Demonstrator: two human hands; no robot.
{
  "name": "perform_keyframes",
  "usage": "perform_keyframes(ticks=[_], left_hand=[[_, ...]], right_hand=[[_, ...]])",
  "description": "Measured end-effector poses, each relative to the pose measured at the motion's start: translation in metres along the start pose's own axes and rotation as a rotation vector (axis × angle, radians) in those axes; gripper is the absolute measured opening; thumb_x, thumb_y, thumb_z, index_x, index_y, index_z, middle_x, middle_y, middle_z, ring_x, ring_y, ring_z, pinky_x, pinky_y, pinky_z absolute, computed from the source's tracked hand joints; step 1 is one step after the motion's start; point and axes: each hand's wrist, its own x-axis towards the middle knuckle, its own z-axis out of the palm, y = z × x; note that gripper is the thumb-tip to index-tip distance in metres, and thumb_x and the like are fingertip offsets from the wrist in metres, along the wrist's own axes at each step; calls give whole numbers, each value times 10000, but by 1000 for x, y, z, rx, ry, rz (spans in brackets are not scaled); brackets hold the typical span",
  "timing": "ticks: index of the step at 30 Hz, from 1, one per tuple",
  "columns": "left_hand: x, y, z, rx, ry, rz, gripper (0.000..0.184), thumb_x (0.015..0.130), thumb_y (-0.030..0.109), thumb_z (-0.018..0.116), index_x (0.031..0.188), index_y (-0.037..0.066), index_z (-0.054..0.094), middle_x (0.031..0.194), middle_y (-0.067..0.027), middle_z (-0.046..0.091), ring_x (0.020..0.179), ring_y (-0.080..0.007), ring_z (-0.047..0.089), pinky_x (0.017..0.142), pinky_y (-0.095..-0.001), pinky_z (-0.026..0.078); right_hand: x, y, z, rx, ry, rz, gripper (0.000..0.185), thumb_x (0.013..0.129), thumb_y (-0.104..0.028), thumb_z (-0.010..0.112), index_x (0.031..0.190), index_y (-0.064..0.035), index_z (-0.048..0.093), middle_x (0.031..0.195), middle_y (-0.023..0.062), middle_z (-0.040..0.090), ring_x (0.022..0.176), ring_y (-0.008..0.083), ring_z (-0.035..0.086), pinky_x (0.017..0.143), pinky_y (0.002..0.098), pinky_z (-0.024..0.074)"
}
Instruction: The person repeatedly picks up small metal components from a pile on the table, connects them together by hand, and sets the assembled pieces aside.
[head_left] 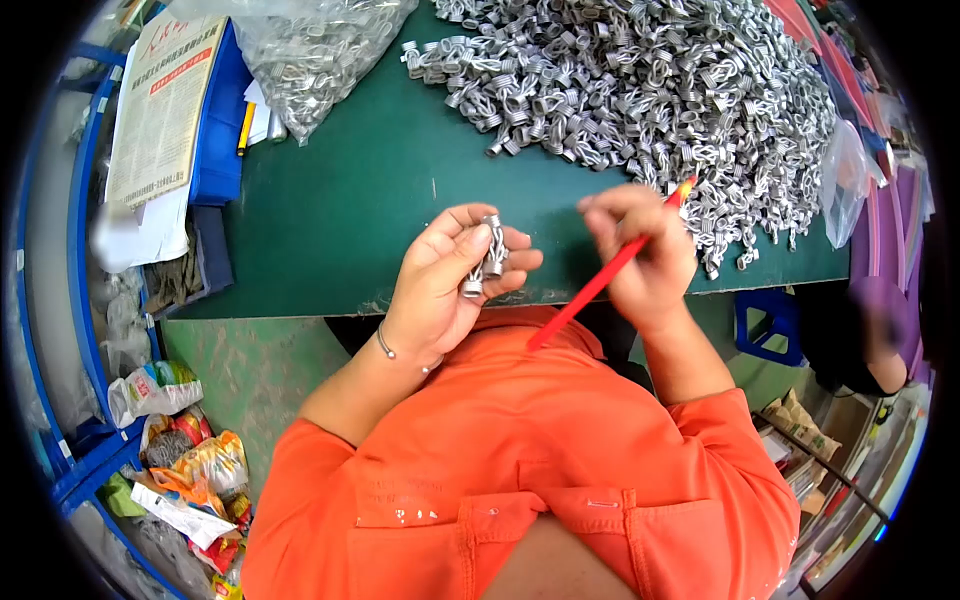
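My left hand [436, 272] is closed around a few small silver metal fittings [495, 246] with ribbed ends and openwork middles, the thumb pressing on them. My right hand [648, 262] grips a long, thin red stick [583, 298] with a yellowish tip. The stick slants across the hand, its tip up by the metal pile and its lower end over the orange clothing. A gap separates the two hands, and the stick does not touch the fittings. What sits between my right thumb and forefinger is blurred.
A large pile of similar metal fittings [640, 80] covers the back right of the green table [330, 215]. At the back left lie a clear plastic bag [310, 70] of fittings, a blue bin [222, 130] and a newspaper [165, 95]. A blue stool [768, 325] stands at right; another person is beyond.
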Motion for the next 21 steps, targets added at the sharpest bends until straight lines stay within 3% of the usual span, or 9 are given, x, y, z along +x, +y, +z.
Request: perform_keyframes(ticks=[1, 3, 6, 11, 13, 14, 15, 18, 21], left_hand=[[-1, 1, 3, -2, 9, 4, 220, 885, 86, 470, 1093, 19, 446, 941, -161, 583, 877, -241, 617, 714, -315, 547], [-2, 2, 13, 67, 79, 85, 254, 883, 74, 471, 1128, 17, 432, 925, -156, 587, 871, -249, 620, 711, -312, 551], [-1, 5, 16, 54, 100, 44, 254, 883, 65, 469, 1128, 7, 440, 949, -156, 582, 902, -256, 611, 724, -312, 548], [0, 7, 16, -16, 195, -68, 216, 884, 75, 468, 1081, -13, 455, 970, -166, 578, 907, -243, 611, 721, -300, 549], [0, 7, 14, -42, 183, -76, 221, 883, 77, 469, 1082, -17, 451, 966, -168, 579, 898, -240, 614, 719, -298, 549], [0, 7, 12, -68, 170, -89, 225, 882, 80, 471, 1083, -21, 447, 962, -170, 581, 890, -238, 616, 716, -296, 550], [0, 7, 11, -72, 173, -89, 225, 882, 80, 471, 1083, -21, 447, 962, -170, 581, 890, -238, 616, 716, -296, 550], [1, 8, 11, -102, 150, -92, 233, 880, 78, 472, 1087, -24, 439, 938, -169, 588, 894, -240, 617, 722, -301, 551], [-3, 10, 16, -48, 174, -106, 232, 879, 84, 477, 1082, -24, 447, 900, -148, 593, 808, -210, 627, 647, -267, 548]], right_hand=[[3, 2, -2, -19, 35, 91, 231, 698, 78, 643, 700, -41, 444, 745, 110, 617, 643, 224, 584, 565, 282, 463], [8, 11, -7, -258, -29, 56, 224, 679, 63, 649, 726, -44, 458, 798, 107, 620, 687, 253, 568, 616, 319, 443], [12, 20, -6, -578, -178, 18, 246, 640, -3, 664, 783, -58, 471, 876, 87, 598, 752, 292, 510, 662, 387, 372], [10, 23, -1, -677, -209, 71, 222, 659, 10, 640, 774, -59, 463, 797, 91, 562, 731, 300, 502, 636, 384, 369], [6, 26, -1, -476, -82, 30, 233, 660, 57, 628, 758, -45, 444, 790, 114, 551, 698, 307, 504, 619, 356, 389], [4, 26, -1, -393, -44, 25, 234, 703, 90, 604, 774, -35, 419, 789, 113, 548, 652, 244, 523, 591, 295, 412], [3, 24, -1, -392, -49, 27, 234, 703, 90, 604, 774, -35, 419, 789, 113, 548, 652, 244, 523, 591, 295, 412], [1, 11, -2, 433, -3, 529, 213, 786, 68, 568, 825, -55, 398, 841, 92, 545, 678, 103, 509, 574, 217, 433], [1, -8, 4, 697, 2, 703, 223, 786, 53, 583, 825, -63, 396, 838, 101, 544, 658, 108, 508, 556, 212, 443]])
